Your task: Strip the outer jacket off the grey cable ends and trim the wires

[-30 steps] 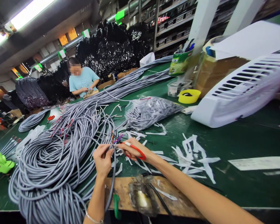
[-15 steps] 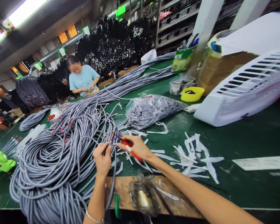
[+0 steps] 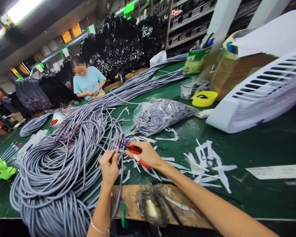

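My left hand is closed on the end of a grey cable, thumb against the fingers. Thin coloured wires, purple and orange among them, stick out beyond it. Red-handled pliers or cutters lie in my right hand, which is closed round them. Its thumb and fingertip are close to the stripped cable end, where a small whitish bit shows; whether they pinch it I cannot tell. Just left of my hands is a big heap of coiled grey cables, with red wire ends showing on top.
A clear bag of grey sleeves lies beyond my hands. White strips are scattered right. A wooden board lies at the front edge. A white slatted housing, yellow ring and green can stand right. A co-worker sits across.
Both hands stay at nearly the same spot, still closed on the cable and the red-handled tool. The view has shifted very slightly.
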`<state>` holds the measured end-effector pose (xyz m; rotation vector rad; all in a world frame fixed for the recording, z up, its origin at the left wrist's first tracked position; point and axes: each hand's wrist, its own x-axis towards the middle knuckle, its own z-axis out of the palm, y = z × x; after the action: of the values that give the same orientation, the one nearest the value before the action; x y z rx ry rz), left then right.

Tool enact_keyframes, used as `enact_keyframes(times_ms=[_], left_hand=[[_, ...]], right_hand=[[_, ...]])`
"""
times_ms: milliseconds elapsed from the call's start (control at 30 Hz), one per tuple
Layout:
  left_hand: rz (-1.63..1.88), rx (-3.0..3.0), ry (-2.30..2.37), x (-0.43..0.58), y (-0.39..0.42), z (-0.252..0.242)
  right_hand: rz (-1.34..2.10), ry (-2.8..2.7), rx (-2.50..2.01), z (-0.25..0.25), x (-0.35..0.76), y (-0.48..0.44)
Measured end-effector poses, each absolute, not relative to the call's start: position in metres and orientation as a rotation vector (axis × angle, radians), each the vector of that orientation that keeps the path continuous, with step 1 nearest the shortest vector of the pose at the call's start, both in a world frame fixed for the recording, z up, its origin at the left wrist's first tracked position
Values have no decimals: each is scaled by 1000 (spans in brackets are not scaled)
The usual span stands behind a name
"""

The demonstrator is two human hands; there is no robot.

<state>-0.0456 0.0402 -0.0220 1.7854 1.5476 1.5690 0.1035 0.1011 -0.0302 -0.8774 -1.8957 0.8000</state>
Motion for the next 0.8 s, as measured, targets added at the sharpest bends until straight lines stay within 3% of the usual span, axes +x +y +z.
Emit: enact_keyframes(times_ms=[800], left_hand=[[1499, 1919, 1516, -48, 36, -20]], right_hand=[[327, -2287, -797, -36, 111, 97]])
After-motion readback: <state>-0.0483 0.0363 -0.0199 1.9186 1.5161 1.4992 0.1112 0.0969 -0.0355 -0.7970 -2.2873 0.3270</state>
